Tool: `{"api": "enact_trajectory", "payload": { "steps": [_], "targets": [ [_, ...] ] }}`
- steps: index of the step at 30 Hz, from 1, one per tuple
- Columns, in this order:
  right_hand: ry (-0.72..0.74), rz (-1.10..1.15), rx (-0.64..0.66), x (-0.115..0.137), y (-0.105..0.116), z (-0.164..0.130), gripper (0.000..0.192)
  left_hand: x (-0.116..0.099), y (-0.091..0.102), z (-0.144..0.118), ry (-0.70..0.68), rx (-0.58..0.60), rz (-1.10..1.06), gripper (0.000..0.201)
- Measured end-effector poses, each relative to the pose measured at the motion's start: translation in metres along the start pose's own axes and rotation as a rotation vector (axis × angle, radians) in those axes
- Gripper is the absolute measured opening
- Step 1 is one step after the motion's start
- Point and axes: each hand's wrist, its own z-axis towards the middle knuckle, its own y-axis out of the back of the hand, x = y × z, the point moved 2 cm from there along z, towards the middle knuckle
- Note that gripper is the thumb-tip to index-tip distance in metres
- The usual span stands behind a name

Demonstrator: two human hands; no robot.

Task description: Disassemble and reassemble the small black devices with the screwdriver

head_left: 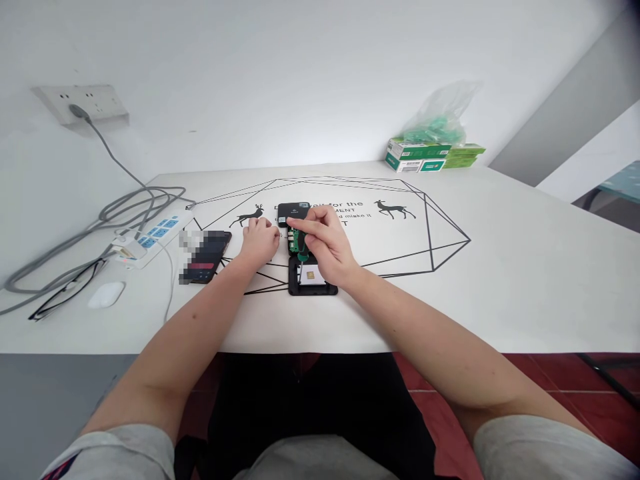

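Note:
My right hand [330, 247] is closed around a small screwdriver [303, 255] with a green and black handle. Its thin shaft points down at a black case part [313, 291], which holds a white pad with a gold square. Just behind lies a green circuit board [291, 239] with white connectors, partly covered by my right fingers. Farther back is a flat black cover [293, 210] with a small label; a right fingertip overlaps its lower edge. My left hand [260, 240] rests on the table left of the board, fingers curled in. Whatever lies under them, if anything, is hidden.
A phone [213, 257], partly blurred out, lies left of my left hand. Farther left are a power strip [160, 233] with grey cable, glasses [67, 290] and a white earbud case [107, 295]. Green-and-white boxes [420, 157] under a plastic bag [443, 120] stand at the back right.

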Motion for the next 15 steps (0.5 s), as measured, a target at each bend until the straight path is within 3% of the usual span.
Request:
{"api": "enact_trajectory", "payload": {
  "steps": [4,8,15],
  "targets": [
    [-0.014,-0.042,-0.033,0.003,-0.001,0.003,0.027,-0.002,0.005,-0.001,-0.012,0.036,0.009,0.027],
    [-0.055,-0.056,-0.053,0.000,-0.002,0.004,0.025,-0.005,0.009,-0.001,-0.023,0.046,0.030,0.027],
    [-0.221,0.200,-0.075,-0.007,-0.009,-0.002,0.036,-0.009,0.011,-0.003,-0.046,0.053,0.028,0.025]
  ]
}}
